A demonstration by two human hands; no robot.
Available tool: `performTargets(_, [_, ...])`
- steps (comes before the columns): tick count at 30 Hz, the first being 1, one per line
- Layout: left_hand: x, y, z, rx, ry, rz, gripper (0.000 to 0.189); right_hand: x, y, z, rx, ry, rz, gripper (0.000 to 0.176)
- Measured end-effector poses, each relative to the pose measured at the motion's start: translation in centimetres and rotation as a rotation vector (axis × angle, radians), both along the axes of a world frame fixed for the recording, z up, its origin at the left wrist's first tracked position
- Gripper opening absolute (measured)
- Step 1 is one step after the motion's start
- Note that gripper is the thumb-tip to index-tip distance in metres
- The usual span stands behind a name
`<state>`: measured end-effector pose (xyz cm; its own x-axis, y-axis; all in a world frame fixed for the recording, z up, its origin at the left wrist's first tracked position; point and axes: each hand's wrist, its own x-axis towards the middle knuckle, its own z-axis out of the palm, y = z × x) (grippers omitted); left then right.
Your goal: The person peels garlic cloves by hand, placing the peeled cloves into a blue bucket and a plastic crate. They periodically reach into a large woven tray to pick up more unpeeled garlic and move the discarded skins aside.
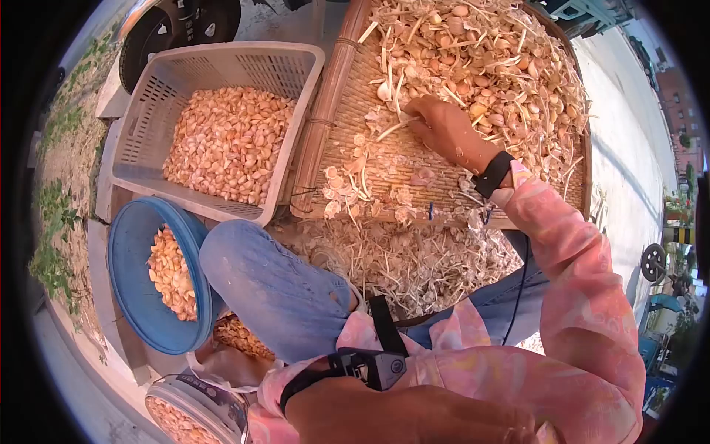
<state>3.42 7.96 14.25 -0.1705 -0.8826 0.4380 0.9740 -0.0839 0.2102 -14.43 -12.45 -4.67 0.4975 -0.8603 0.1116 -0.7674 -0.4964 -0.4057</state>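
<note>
My right hand [447, 133], with a black band at the wrist, reaches over a woven reed mat [399, 166]. Its fingers are closed at the end of a pale dry garlic stalk [390, 131]. Beside the fingertips lies a whitish garlic bulb [384, 91]. A big heap of garlic cloves, stalks and papery skins [488, 66] covers the mat's far side. Low in the view, close to my body, is my left hand [414, 411], below a wrist strap with a black device [370, 368]. Its fingers are blurred and partly cut off by the frame's edge.
At left stands a grey plastic crate [140, 148] holding garlic cloves. A blue tub [122, 274] of cloves tilts beside my knee, with a white bucket [237, 411] of cloves below. Skins and stalks [399, 259] litter the ground between my legs. A black wheel [177, 37] stands behind the crate.
</note>
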Motion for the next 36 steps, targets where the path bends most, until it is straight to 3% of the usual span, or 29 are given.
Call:
performTargets(3, [-1.3,-0.1,-0.9,-0.035,0.075,-0.005,0.016,-1.3,0.0,0.0,-0.044,0.221,0.027,0.014])
performTargets(6, [-1.2,1.6,1.2,0.218,0.084,-0.067,0.016,-0.4,0.1,-0.6,-0.071,0.374,0.057,0.014])
performTargets(10, [-3.8,2.0,0.7,0.114,0.127,0.163,0.016,-0.7,0.4,0.1,-0.17,0.343,0.135,0.014])
performTargets(14, [-4.1,0.7,0.3,-0.015,0.085,0.25,0.014,-1.3,1.6,0.0,-0.13,0.512,0.091,0.014])
performTargets(18, [-4.4,1.0,0.8,0.031,0.033,0.269,0.012,-1.7,0.9,-0.3,-0.142,0.291,0.134,0.018])
performTargets(25, [-4.0,1.8,1.4,0.113,-0.114,0.405,0.008,-1.8,0.7,0.4,0.728,-0.873,-0.263,0.025])
performTargets(27, [-4.1,1.8,1.0,0.071,-0.114,0.382,0.008,-1.8,1.1,0.5,0.865,-1.088,-0.267,0.024])
performTargets(28, [-4.1,0.9,0.0,-0.009,-0.102,0.357,0.009,-1.6,1.5,0.9,0.917,-1.18,-0.257,0.024])
performTargets(31, [0.3,-4.0,-4.0,-0.322,-0.292,0.0,0.023,-2.1,2.4,1.5,1.013,-1.306,-0.197,0.026])
performTargets(34, [2.0,-3.6,-6.7,0.328,-0.379,0.056,0.026,-1.9,3.6,1.7,1.045,-1.391,-0.186,0.023])
performTargets(36, [2.5,-4.9,-8.6,0.496,-0.421,0.08,0.027,-1.8,4.6,1.8,1.063,-1.406,-0.233,0.022])
